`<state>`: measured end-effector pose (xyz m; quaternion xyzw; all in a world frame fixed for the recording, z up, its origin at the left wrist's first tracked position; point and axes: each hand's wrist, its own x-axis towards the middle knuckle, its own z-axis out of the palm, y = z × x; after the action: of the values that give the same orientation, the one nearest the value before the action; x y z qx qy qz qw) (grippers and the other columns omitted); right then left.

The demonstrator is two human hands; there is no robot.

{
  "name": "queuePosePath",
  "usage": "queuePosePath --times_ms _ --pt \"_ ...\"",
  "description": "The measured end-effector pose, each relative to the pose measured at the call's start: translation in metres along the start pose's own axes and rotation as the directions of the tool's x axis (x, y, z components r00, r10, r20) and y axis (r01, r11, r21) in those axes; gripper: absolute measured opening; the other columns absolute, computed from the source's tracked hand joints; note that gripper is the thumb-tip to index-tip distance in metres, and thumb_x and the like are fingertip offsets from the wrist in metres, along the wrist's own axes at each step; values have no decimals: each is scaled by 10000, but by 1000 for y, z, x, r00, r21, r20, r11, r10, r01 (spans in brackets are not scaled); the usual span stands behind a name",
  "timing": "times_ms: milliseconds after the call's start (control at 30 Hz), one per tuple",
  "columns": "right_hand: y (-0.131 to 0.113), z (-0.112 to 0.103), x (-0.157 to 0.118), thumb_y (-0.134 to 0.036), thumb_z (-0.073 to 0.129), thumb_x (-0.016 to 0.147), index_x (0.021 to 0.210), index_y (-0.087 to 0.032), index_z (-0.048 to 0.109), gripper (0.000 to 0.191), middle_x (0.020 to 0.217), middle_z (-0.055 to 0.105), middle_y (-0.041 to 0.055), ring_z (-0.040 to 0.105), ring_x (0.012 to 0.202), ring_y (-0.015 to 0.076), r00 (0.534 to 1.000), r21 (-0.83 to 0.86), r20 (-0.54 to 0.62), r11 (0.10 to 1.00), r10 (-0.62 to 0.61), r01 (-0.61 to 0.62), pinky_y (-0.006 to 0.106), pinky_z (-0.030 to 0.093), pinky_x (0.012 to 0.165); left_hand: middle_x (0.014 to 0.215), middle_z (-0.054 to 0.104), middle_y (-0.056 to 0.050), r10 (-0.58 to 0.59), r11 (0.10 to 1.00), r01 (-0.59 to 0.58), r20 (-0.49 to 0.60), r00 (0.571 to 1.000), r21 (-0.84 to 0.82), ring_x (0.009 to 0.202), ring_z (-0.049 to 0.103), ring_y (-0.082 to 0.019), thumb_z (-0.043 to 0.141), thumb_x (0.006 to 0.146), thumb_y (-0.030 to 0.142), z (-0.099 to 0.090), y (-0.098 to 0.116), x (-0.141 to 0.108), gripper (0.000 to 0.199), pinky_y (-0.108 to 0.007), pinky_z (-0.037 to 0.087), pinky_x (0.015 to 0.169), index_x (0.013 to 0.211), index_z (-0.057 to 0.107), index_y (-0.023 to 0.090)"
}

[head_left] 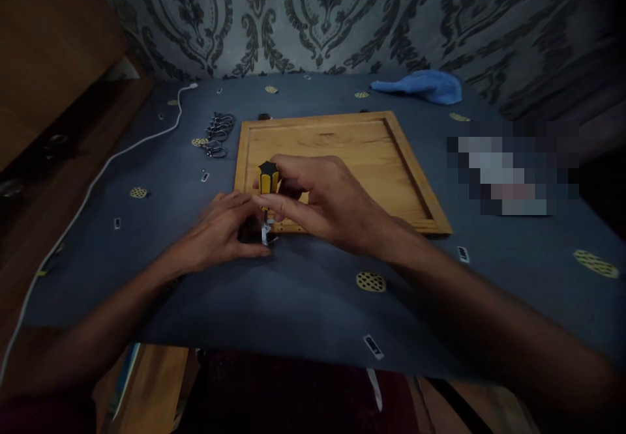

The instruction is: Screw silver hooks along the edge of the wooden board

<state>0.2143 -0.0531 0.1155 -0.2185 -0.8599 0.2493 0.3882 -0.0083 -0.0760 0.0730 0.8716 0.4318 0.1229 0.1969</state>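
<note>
My right hand [327, 202] is closed round a screwdriver [268, 180] with a yellow and black handle, held upright with its shaft pointing down. Below the shaft, a small metal hinge [265, 233] sits at the near left corner of a framed wooden panel [342, 154]. My left hand [225, 229] curves round the hinge from the left, thumb at its near side and forefinger by the screwdriver shaft. The screwdriver's tip and the exact finger contact are partly hidden. The panel lies flat on a dark blue cloth [303, 303].
Several dark wire-like metal pieces [218, 128] lie left of the panel. A white cable [115, 156] runs along the left side. A blue rag [425, 86] rests at the back right, with a blurred-out item [508, 173] nearer. Wooden furniture [53, 49] stands at the left.
</note>
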Motion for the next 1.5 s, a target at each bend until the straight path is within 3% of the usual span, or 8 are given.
queuePosePath --times_ms 367,567,700,867,1033,1133,1400,1500 --pt "1 9 -2 -336 554 1054 765 -236 393 346 716 552 -40 543 658 117 996 -104 -87 994 -38 29 259 408 623 1086 695 -71 13 999 -12 -23 1000 38 1012 631 -310 734 845 614 3 -2 -1 539 -452 462 888 1221 645 238" --pt "-6 4 3 -464 640 993 741 -236 494 370 690 578 -37 587 615 132 981 94 -111 984 159 -149 275 459 566 1133 679 -81 -18 998 18 14 1000 55 1078 607 -314 711 855 639 0 1 -1 503 -475 442 954 1107 648 209" --pt "-6 0 7 -533 703 936 830 -241 603 327 692 619 -40 633 568 124 898 362 -252 896 361 -258 259 516 529 1068 674 -62 -33 999 31 40 999 44 1056 610 -299 730 836 652 -2 1 0 502 -439 431 932 1033 640 199" --pt "27 6 -6 -535 830 816 826 -241 663 339 737 674 -27 689 614 130 780 565 -290 757 554 -328 239 563 545 1061 681 -36 -16 1000 16 23 1000 15 1042 606 -272 772 821 616 -2 1 0 473 -399 406 902 1048 638 223" --pt "61 8 -27 -417 871 796 795 -214 695 268 778 727 -6 737 677 134 548 796 -174 445 818 -411 223 621 656 1064 679 -41 -28 1000 28 35 999 7 1059 608 -279 774 821 618 -2 1 0 491 -404 397 915 1065 647 212" --pt "64 3 -35 -350 846 830 720 -194 699 240 744 744 26 753 708 140 458 841 -58 291 887 -457 203 635 689 1065 677 -41 -22 1000 22 37 999 -2 1056 610 -277 773 825 615 -3 2 0 488 -401 394 913 1070 652 210" --pt "54 -14 -54 -354 850 810 861 -189 785 184 912 797 99 773 825 176 418 784 110 180 902 -594 216 649 749 1065 676 -36 -4 1000 4 28 1000 -4 1017 605 -259 762 833 620 -2 1 -1 490 -380 393 889 1081 642 214" --pt "43 -11 -59 -425 833 812 965 -216 776 265 931 790 58 761 784 173 486 701 28 329 873 -633 263 647 697 1056 677 -37 9 1000 -9 13 1000 -11 1018 607 -256 738 849 634 -1 1 -2 492 -381 391 895 1080 634 214"
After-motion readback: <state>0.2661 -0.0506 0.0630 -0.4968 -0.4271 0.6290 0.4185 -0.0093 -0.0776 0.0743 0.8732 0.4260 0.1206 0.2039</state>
